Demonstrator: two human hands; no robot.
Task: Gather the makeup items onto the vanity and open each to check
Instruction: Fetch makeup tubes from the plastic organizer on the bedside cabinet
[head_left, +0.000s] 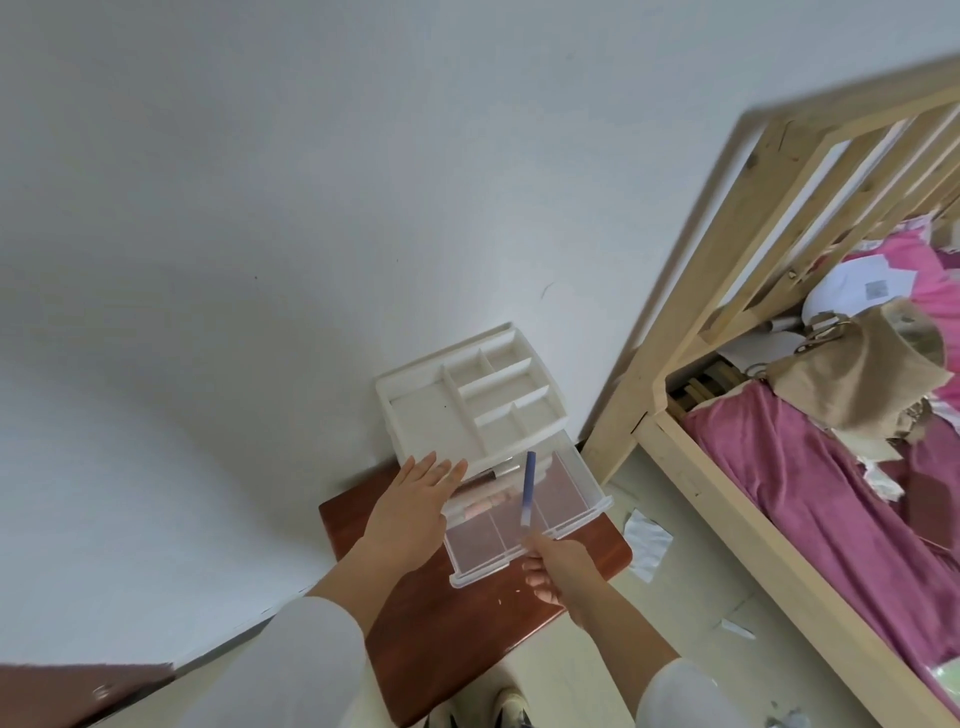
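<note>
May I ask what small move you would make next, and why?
Probably lift the blue pencil clear of the open drawer and set it on the brown tabletop: the right hand pinches its lower end above the drawer, while the left hand rests on the organizer.

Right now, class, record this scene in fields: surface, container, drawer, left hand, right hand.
surface: reddish-brown table
container: white organiser, divided top tray, on the table
drawer: clear, pulled out, pink tube inside
left hand: flat, fingers on the organiser's front edge
right hand: pinches a blue pencil above the drawer
</note>
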